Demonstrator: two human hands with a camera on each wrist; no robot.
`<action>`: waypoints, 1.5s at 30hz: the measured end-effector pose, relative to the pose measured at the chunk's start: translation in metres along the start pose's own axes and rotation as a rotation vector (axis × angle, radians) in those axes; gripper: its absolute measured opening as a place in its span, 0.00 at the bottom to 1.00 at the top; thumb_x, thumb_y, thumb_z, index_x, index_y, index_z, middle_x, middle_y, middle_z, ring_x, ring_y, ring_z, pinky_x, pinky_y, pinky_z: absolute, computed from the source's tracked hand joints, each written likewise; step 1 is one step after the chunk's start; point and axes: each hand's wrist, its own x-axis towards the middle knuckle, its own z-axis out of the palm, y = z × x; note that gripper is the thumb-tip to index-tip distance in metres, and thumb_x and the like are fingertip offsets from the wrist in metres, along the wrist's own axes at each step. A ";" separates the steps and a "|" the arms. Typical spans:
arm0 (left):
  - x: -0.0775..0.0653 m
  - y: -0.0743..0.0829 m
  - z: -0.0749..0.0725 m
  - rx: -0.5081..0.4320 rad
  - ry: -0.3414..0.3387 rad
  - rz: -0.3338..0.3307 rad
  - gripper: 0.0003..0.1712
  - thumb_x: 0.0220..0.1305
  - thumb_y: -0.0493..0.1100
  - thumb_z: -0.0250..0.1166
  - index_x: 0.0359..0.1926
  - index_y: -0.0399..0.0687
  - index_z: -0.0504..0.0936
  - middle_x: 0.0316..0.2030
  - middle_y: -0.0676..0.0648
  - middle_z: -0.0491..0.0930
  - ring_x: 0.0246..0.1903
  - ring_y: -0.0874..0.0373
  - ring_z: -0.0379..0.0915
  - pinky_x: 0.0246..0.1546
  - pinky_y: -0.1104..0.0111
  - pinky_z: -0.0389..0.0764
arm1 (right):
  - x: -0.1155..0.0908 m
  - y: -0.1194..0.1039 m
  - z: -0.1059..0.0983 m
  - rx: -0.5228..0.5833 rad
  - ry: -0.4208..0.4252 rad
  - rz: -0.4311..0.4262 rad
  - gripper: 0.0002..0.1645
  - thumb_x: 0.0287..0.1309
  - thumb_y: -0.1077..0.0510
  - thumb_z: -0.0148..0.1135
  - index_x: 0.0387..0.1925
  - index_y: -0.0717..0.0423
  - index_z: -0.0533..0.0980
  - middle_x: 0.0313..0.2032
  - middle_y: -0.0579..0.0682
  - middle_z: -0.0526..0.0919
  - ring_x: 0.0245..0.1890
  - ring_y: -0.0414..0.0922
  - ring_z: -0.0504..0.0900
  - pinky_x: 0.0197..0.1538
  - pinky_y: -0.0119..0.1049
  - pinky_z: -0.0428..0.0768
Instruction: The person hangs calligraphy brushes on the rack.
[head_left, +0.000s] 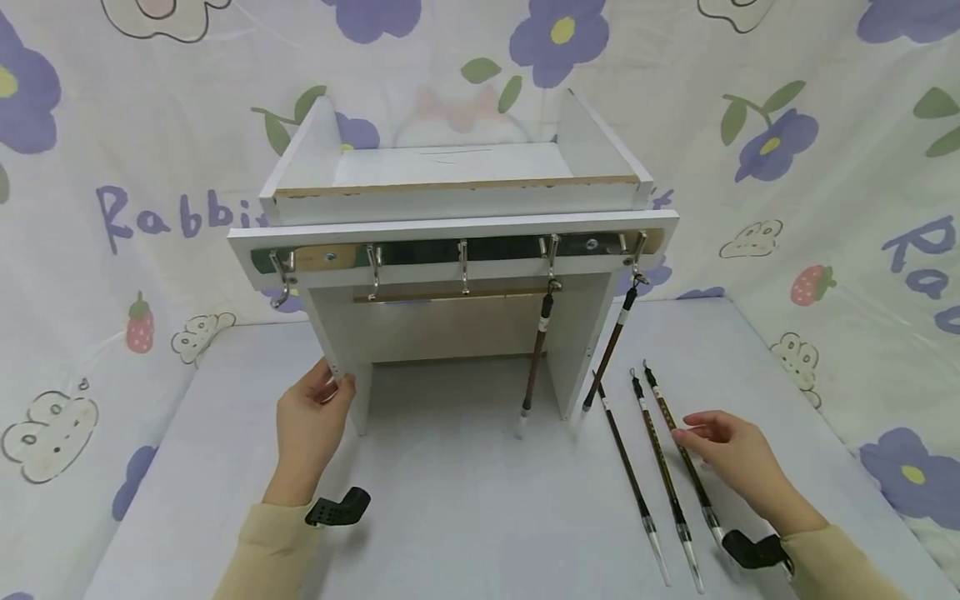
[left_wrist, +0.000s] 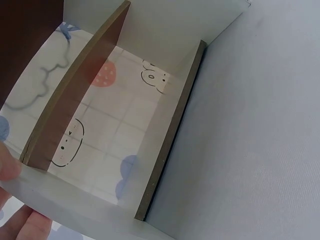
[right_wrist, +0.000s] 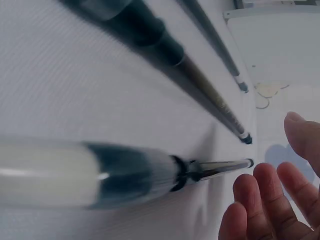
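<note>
My left hand (head_left: 311, 425) grips the front edge of the left side panel of a white wooden rack (head_left: 450, 202); in the left wrist view its thumb and fingers lie on opposite faces of that panel (left_wrist: 75, 195). On the right, my right hand (head_left: 738, 458) hovers by the rightmost calligraphy brush (head_left: 695, 479), its fingers loosely bent. The right wrist view shows the fingers (right_wrist: 270, 195) apart from that brush (right_wrist: 125, 175). Beside it lie a middle brush (head_left: 663, 467) and a left brush (head_left: 626, 462). Two more brushes, one (head_left: 537, 350) and another (head_left: 608, 354), hang from the rack's hooks.
A metal rail (head_left: 420, 252) with several hooks runs along the rack's front; the three hooks toward the left carry nothing. The rack stands on a white table (head_left: 465, 517). Behind and beside it hangs a patterned cloth (head_left: 847, 167) with flowers and rabbits.
</note>
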 end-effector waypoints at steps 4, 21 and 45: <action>0.000 -0.001 0.001 0.001 0.003 -0.004 0.23 0.66 0.45 0.62 0.62 0.49 0.77 0.55 0.46 0.79 0.46 0.51 0.81 0.40 0.69 0.82 | 0.002 0.012 0.003 -0.030 -0.011 0.066 0.41 0.56 0.36 0.64 0.58 0.64 0.71 0.46 0.58 0.81 0.44 0.51 0.79 0.39 0.38 0.81; -0.002 -0.001 0.001 0.027 0.005 -0.007 0.24 0.66 0.45 0.62 0.62 0.51 0.77 0.56 0.48 0.79 0.46 0.53 0.81 0.41 0.67 0.82 | 0.008 0.017 0.008 -0.116 -0.033 0.100 0.33 0.54 0.40 0.69 0.44 0.66 0.75 0.34 0.53 0.80 0.34 0.47 0.76 0.34 0.37 0.75; 0.000 -0.002 0.000 0.010 0.001 -0.010 0.23 0.66 0.45 0.62 0.62 0.49 0.77 0.56 0.47 0.78 0.47 0.52 0.80 0.41 0.69 0.82 | 0.015 0.014 0.004 -0.073 -0.067 0.155 0.26 0.57 0.47 0.67 0.44 0.66 0.77 0.37 0.54 0.80 0.35 0.48 0.75 0.34 0.36 0.75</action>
